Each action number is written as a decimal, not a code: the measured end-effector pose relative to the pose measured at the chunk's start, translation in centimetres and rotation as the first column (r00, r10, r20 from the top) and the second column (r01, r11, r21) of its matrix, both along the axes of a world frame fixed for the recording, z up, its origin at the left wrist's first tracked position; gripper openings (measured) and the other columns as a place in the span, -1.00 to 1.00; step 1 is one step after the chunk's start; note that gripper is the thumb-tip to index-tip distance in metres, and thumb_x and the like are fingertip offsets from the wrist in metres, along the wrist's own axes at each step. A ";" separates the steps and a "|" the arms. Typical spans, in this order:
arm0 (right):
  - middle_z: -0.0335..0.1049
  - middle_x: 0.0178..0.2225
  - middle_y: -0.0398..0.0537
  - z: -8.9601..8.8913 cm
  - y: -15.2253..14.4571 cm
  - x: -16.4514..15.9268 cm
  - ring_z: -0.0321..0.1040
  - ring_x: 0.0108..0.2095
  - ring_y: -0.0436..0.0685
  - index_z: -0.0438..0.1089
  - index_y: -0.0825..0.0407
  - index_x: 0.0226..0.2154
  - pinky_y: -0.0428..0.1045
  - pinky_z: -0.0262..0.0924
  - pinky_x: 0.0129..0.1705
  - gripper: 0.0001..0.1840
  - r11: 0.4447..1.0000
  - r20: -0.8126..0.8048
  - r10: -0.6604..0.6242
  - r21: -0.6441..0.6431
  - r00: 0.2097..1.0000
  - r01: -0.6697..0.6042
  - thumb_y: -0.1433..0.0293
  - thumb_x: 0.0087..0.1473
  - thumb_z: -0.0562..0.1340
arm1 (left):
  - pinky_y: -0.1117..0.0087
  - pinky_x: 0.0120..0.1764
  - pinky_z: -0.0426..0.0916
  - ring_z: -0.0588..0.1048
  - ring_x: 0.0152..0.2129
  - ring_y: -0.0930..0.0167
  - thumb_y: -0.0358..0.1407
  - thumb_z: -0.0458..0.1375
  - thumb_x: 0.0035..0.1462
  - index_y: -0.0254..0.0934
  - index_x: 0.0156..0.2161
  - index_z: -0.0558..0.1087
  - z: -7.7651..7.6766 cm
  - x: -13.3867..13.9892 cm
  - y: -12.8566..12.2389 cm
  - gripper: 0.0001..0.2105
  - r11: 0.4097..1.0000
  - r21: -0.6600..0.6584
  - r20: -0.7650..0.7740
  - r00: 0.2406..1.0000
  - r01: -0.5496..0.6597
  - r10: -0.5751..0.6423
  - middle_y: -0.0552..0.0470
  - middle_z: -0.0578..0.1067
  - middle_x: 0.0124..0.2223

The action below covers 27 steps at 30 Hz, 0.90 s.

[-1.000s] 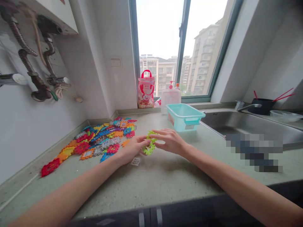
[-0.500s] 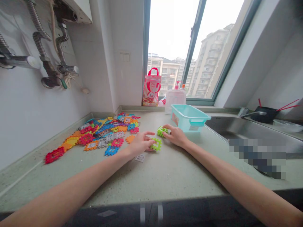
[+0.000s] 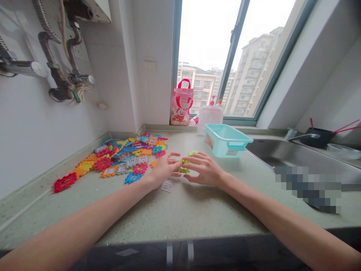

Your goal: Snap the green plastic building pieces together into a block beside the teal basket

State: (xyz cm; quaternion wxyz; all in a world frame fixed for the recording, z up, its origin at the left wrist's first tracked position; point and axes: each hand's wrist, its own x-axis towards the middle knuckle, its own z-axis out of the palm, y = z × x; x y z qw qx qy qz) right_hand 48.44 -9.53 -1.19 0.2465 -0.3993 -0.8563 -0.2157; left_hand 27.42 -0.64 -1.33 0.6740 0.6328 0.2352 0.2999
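Observation:
Between my two hands is a lime-green notched building tile (image 3: pixel 184 170), partly covered by fingers. My left hand (image 3: pixel 164 168) comes from its left side, fingertips closed on its edge. From the right, my right hand (image 3: pixel 205 169) reaches over the tile with fingers stretched and thumb apart; its fingertips touch or nearly touch it. Behind these fingers a second lime-green piece (image 3: pixel 192 153) shows on the counter, mostly hidden. A pale grey window-pattern tile (image 3: pixel 167 186) lies flat just below my left hand.
A heap of colourful interlocking tiles (image 3: pixel 121 156) spreads across the left of the counter (image 3: pixel 180 214). A turquoise plastic bin (image 3: pixel 227 145) stands behind my right hand, beside the steel sink (image 3: pixel 262 150). A red-handled bag (image 3: pixel 181 107) and a clear jug (image 3: pixel 210 119) are by the window.
My right hand has left the farther green piece and come nearer, reaching over the tile at my left hand. The tile has shifted slightly left and away. The view has tilted slightly.

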 end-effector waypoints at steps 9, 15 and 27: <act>0.64 0.01 0.06 -1.1 2.5 4.6 0.58 0.00 0.30 0.62 -0.08 -0.07 0.26 0.44 0.13 -0.76 0.962 -0.527 -0.260 -0.065 0.809 0.267 0.22 0.25 0.36 | 0.27 -0.21 0.58 0.60 -0.03 0.18 -0.11 0.37 0.23 -0.32 0.18 0.37 0.0 0.8 -0.3 -0.47 0.992 0.115 -0.028 0.998 -0.052 0.056 -0.36 0.50 0.16; 0.66 -0.02 0.00 -2.0 3.3 6.2 0.58 0.00 0.28 0.63 -0.09 -0.08 0.22 0.40 0.15 -0.75 0.926 -0.481 -0.374 -0.228 0.793 0.299 0.19 0.26 0.35 | 0.27 -0.16 0.54 0.57 -0.05 0.22 -0.11 0.32 0.25 -0.33 0.16 0.43 -0.5 0.7 -0.1 -0.53 0.980 0.196 -0.069 0.997 -0.017 0.032 -0.29 0.52 0.10; 0.67 -0.11 -0.09 -2.9 3.1 5.8 0.57 -0.21 0.17 0.55 -0.13 0.03 0.06 0.43 -0.11 -0.63 0.904 -0.428 -0.387 -0.350 0.817 0.244 0.21 0.17 0.42 | 0.23 -0.04 0.48 0.53 -0.01 0.23 -0.01 0.30 0.21 -0.28 0.04 0.53 -0.8 0.8 0.2 -0.57 0.973 0.210 -0.095 0.993 0.092 -0.073 -0.19 0.56 0.03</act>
